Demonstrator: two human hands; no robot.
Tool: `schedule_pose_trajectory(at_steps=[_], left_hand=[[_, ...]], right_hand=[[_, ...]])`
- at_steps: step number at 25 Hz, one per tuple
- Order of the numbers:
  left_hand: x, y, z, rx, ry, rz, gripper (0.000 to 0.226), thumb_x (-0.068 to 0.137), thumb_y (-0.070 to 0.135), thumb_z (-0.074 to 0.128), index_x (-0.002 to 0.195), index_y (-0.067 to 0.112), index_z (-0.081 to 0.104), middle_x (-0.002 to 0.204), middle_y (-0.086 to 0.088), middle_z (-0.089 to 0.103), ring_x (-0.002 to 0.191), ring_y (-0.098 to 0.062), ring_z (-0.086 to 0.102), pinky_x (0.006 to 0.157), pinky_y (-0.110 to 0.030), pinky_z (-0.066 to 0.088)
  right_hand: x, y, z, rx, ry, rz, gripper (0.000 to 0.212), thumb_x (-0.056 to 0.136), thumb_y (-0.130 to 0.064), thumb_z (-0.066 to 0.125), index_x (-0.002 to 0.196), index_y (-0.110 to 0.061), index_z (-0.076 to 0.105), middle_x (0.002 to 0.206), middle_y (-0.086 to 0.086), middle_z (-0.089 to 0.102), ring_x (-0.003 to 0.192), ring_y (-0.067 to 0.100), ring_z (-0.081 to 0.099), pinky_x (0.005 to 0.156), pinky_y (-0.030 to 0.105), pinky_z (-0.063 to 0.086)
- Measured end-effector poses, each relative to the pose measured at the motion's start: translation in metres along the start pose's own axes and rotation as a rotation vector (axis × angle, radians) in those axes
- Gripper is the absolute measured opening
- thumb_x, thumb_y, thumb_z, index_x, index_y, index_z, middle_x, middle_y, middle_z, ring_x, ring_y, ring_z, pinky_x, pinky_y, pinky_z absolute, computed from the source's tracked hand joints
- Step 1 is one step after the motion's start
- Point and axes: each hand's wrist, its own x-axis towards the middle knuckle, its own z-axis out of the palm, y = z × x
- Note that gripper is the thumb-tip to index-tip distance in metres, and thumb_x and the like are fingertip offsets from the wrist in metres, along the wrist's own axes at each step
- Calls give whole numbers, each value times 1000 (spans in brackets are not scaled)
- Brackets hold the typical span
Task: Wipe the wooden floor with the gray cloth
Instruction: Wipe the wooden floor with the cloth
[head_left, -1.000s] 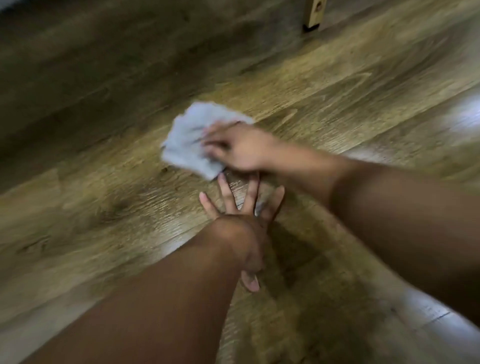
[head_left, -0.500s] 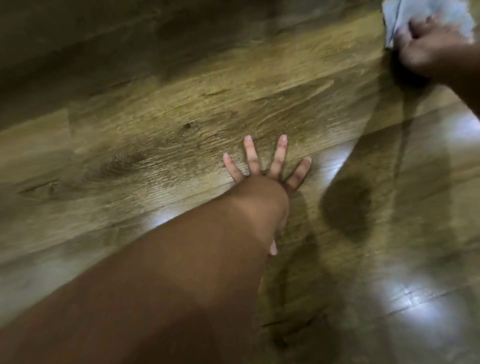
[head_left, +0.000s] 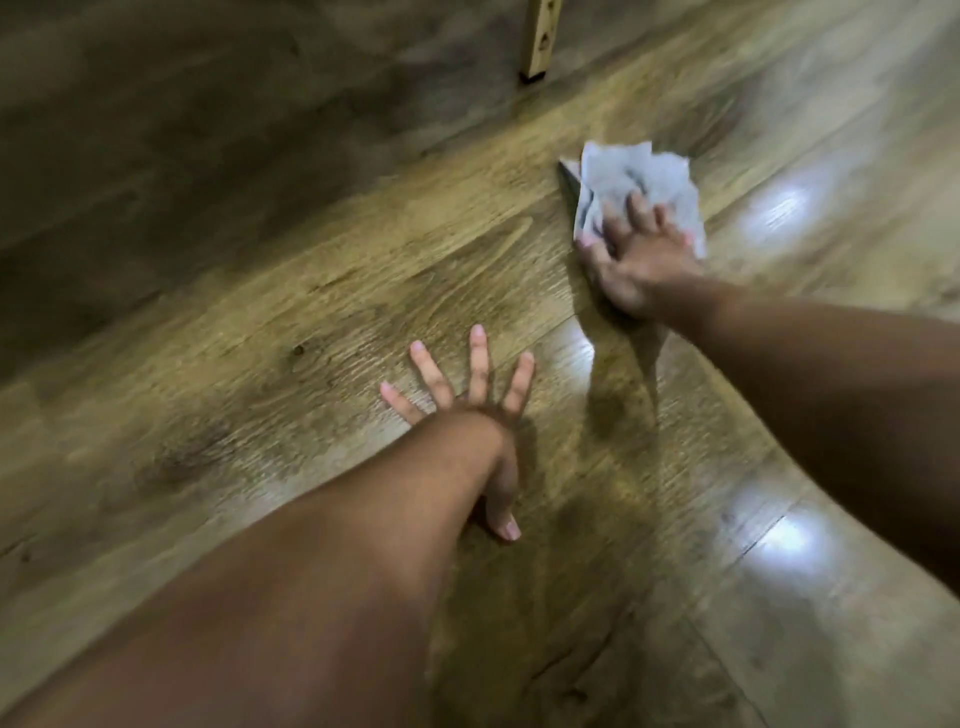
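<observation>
Evidently mid-wipe, the right hand (head_left: 639, 265) presses flat-fingered on the gray cloth (head_left: 641, 179), far right on the wooden floor (head_left: 311, 322), while the left hand (head_left: 483, 400) braces, splayed and holding nothing; the next sweep probably needs steady downward pressure.

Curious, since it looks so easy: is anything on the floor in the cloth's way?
Nothing visible does. The right hand presses directly on the gray cloth. The left hand lies flat on the wooden floor nearer the person, apart from the cloth; a wooden leg stands farther off.
</observation>
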Motion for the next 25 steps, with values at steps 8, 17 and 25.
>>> schedule_pose_trajectory(at_steps=[8, 17, 25], left_hand=[[11, -7, 10, -1, 167, 67, 168, 33, 57, 92, 92, 50, -65, 122, -7, -72, 90, -60, -64, 79, -92, -13], [-15, -7, -9, 93, 125, 109, 145, 61, 70, 78, 144, 39, -37, 144, -21, -53, 137, -62, -29, 101, -87, 4], [-31, -3, -20, 145, 39, 105, 163, 44, 73, 84, 146, 33, -37, 149, -20, -48, 136, -58, -34, 103, -85, 0]], right_hand=[[-184, 76, 44, 180, 117, 495, 56, 102, -53, 20, 155, -37, 12, 165, -4, 1, 152, 21, -3, 122, 46, -1], [-441, -138, 186, 391, -318, 249, 59, 105, -32, 24, 155, -3, 13, 161, 15, 16, 148, 32, 18, 119, 46, 18], [-300, 93, 59, -39, 136, 178, 56, 99, -37, 31, 152, -20, 32, 161, 13, 22, 148, 34, 21, 118, 51, 26]])
